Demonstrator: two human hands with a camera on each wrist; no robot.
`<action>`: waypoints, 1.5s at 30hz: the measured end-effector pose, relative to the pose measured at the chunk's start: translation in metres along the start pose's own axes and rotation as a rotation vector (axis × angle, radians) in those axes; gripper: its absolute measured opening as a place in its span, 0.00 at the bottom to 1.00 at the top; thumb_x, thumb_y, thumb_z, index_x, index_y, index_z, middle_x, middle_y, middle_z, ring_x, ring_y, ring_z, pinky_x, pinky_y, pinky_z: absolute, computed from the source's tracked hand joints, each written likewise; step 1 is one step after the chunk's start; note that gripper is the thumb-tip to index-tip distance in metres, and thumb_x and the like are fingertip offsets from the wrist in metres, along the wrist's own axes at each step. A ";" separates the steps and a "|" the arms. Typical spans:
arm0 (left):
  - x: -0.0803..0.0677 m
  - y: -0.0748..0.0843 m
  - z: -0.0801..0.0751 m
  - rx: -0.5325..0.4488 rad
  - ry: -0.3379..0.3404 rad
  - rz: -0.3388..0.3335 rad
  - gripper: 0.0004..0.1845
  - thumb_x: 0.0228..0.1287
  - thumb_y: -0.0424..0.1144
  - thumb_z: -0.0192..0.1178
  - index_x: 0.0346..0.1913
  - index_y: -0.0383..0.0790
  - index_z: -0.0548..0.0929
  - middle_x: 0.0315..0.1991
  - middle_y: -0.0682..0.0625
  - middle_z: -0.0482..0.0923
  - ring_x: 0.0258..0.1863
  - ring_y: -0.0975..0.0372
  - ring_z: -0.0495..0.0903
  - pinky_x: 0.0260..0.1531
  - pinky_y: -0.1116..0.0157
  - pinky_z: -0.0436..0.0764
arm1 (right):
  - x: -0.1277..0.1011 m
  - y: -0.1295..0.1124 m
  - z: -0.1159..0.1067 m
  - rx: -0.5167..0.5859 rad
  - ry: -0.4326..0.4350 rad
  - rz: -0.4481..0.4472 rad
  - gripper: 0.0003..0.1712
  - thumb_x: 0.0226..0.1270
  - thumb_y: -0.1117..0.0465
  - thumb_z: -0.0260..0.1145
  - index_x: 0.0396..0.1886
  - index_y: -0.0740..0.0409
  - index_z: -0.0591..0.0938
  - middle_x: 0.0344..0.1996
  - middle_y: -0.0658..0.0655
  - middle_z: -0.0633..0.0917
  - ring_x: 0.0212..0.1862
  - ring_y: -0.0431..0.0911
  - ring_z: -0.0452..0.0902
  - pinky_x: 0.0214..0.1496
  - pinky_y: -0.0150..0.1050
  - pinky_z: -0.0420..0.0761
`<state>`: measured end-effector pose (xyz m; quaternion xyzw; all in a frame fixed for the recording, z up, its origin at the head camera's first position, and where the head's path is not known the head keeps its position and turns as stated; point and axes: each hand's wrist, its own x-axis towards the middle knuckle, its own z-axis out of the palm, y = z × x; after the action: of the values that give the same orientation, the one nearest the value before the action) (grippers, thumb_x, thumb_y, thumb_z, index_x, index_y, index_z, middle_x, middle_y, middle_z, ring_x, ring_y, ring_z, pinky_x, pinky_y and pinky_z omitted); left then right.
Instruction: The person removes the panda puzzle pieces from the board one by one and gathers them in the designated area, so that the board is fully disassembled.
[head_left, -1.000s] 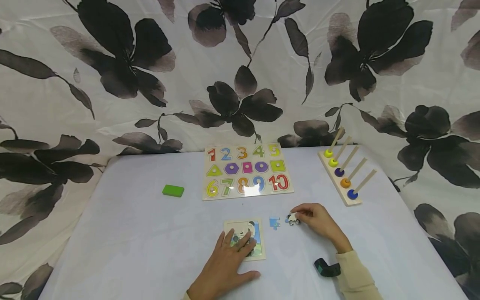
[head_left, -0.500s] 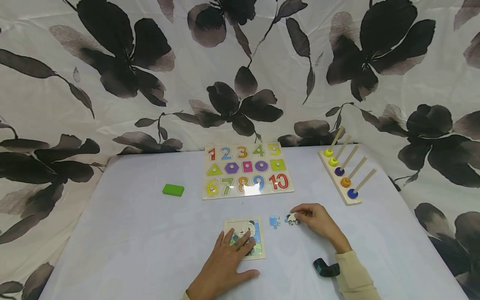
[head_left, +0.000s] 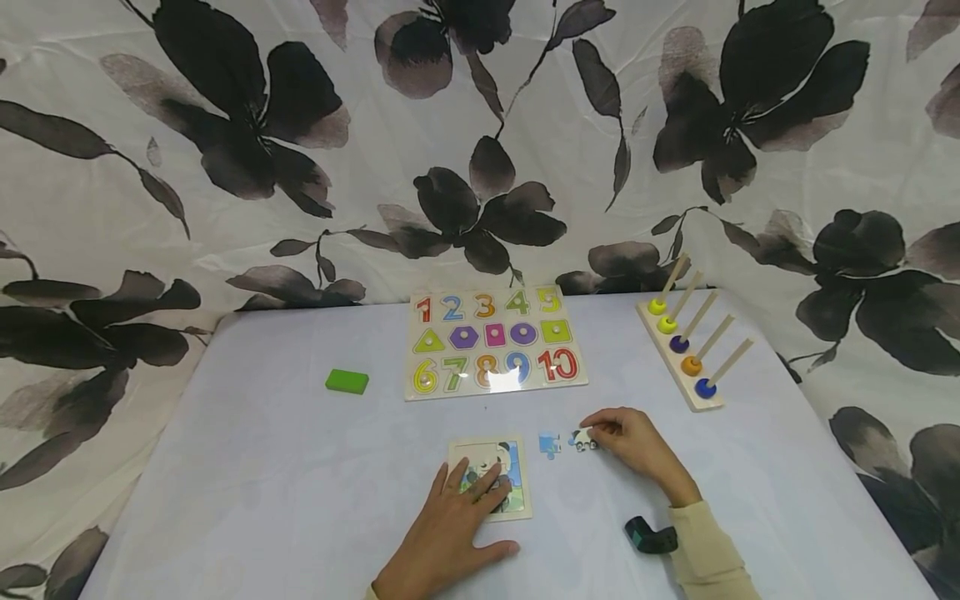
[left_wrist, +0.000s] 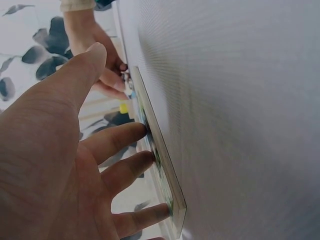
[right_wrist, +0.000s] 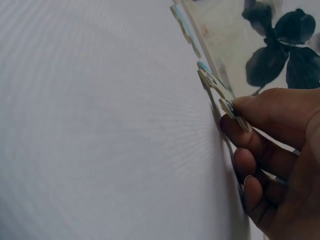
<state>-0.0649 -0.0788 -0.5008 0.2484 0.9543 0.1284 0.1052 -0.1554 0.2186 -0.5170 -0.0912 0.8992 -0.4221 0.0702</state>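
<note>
A small square panda jigsaw puzzle [head_left: 516, 500] in a pale wooden frame lies near the front of the table. My left hand [head_left: 457, 521] rests its spread, fairly straight fingers on it and covers part of the picture. In the left wrist view, the fingertips touch the top of the puzzle board [left_wrist: 167, 175]. To the right, my right hand [head_left: 633, 442] pinches a black-and-white puzzle piece [head_left: 582, 439] between thumb and fingers. The right wrist view shows this piece [right_wrist: 215, 85] tilted, its far end low by the tabletop. Between it and the board lies a loose light-blue puzzle piece [head_left: 549, 444].
Behind the puzzle lies a wooden number-and-shape board [head_left: 491, 342]. A peg stacker [head_left: 686, 358] with coloured beads stands at the back right. There is a green block [head_left: 347, 382] at the left and a black curved device [head_left: 651, 536] beside the right sleeve.
</note>
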 end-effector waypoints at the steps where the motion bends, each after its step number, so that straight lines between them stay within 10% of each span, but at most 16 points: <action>1: 0.000 0.000 0.000 -0.002 -0.001 0.000 0.41 0.52 0.75 0.52 0.67 0.59 0.71 0.71 0.56 0.63 0.70 0.41 0.58 0.67 0.37 0.51 | 0.000 0.000 0.000 -0.006 0.002 -0.002 0.07 0.62 0.68 0.66 0.38 0.59 0.87 0.30 0.50 0.84 0.29 0.40 0.73 0.30 0.31 0.75; 24: -0.003 0.000 0.000 -0.012 -0.016 -0.001 0.41 0.54 0.76 0.50 0.67 0.58 0.71 0.70 0.56 0.63 0.70 0.39 0.57 0.68 0.38 0.49 | 0.001 -0.021 0.008 -0.014 0.059 -0.111 0.09 0.62 0.68 0.66 0.42 0.58 0.85 0.38 0.51 0.85 0.37 0.41 0.76 0.39 0.33 0.79; 36: -0.002 0.001 0.001 -0.031 -0.054 0.016 0.42 0.54 0.76 0.48 0.67 0.57 0.71 0.70 0.55 0.64 0.69 0.37 0.56 0.66 0.36 0.50 | 0.011 -0.064 0.061 -0.123 -0.143 -0.339 0.08 0.61 0.64 0.68 0.40 0.51 0.87 0.39 0.44 0.83 0.45 0.41 0.74 0.49 0.41 0.77; 45: -0.002 0.001 0.001 -0.003 -0.048 0.025 0.42 0.54 0.77 0.48 0.66 0.57 0.72 0.70 0.55 0.64 0.69 0.37 0.56 0.66 0.35 0.50 | 0.009 -0.072 0.073 -0.256 -0.163 -0.353 0.06 0.60 0.62 0.69 0.37 0.50 0.89 0.43 0.47 0.79 0.47 0.42 0.68 0.50 0.44 0.76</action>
<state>-0.0626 -0.0784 -0.5015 0.2633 0.9481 0.1251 0.1270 -0.1416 0.1165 -0.5080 -0.2888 0.9069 -0.3016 0.0556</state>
